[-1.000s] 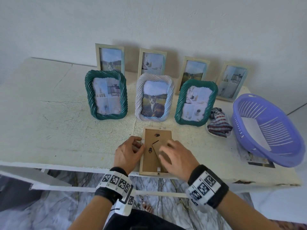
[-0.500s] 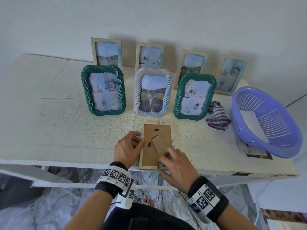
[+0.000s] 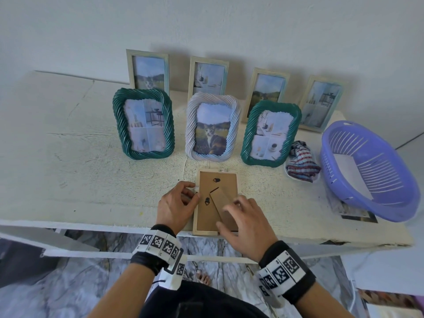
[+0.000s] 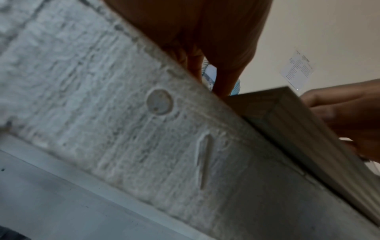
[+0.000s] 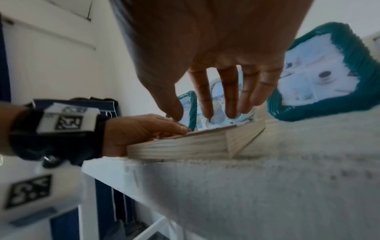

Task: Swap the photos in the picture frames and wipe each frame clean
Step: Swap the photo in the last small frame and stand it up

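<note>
A pale wooden frame point(image 3: 216, 187) lies face down at the table's front edge, with its brown backing and fold-out stand point(image 3: 221, 203) facing up. My left hand point(image 3: 193, 192) sits at the frame's left edge, fingers curled and pinching there. My right hand point(image 3: 231, 207) is over the stand and the lower right of the backing, fingers straight and spread. In the right wrist view those fingers point(image 5: 230, 97) hang just above the frame point(image 5: 185, 146), and my left hand point(image 5: 144, 128) lies on its far side. The left wrist view shows the frame's corner point(image 4: 298, 121).
Two green rope frames point(image 3: 143, 123) point(image 3: 270, 134) and a white one point(image 3: 212, 126) stand just behind. Several thin frames point(image 3: 148, 70) line the wall. A striped cloth point(image 3: 301, 165) and a purple basket point(image 3: 369, 171) sit at the right, with a photo point(image 3: 358, 214) under the basket.
My right hand slid back toward the front edge, then came forward over the stand again. My left hand stayed at the frame's left edge.
</note>
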The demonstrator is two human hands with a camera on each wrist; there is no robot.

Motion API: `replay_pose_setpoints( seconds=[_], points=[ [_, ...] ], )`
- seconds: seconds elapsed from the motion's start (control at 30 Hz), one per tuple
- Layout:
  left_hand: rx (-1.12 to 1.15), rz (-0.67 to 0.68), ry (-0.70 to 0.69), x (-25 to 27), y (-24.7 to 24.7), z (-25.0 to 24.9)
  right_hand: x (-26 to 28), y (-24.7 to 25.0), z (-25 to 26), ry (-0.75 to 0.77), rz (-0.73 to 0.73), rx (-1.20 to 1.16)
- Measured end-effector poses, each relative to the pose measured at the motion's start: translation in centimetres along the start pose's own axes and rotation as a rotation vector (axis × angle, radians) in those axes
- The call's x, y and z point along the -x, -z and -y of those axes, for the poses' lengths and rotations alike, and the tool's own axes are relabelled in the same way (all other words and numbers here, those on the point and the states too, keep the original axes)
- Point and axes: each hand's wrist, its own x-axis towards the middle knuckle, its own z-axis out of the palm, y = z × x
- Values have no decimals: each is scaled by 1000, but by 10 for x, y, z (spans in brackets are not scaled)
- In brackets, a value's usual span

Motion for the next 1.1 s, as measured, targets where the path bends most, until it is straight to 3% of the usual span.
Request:
replay_pose_setpoints(
  seconds=[0.17, 0.33, 0.53, 0.6, 0.77, 0.87, 0.97, 1.1],
  points=[
    [20, -5, -9, 1, 1, 1, -18, -3, 11, -132, -5, 211],
    [17, 0, -17, 0, 2, 1, -27, -3, 17, -167, -33, 142],
    [-2, 11, -14, -1, 0, 0, -20, 4, 8, -190, -170, 83],
    [-13, 19, -10, -1, 0, 0, -17, 4, 8, -188, -172, 13],
    [-20, 40, -8, -1, 0, 2, -17, 7, 4, -241, -244, -452],
    [-9, 39, -8, -1, 0, 2, -11, 17, -8, -223, -306, -540],
    [-8, 28, -10, -1, 0, 2, 0, 28, -30, -264, -350, -481],
    [31, 30, -8, -1, 2, 4, 12, 26, -62, -365, -369, -230]
  ],
)
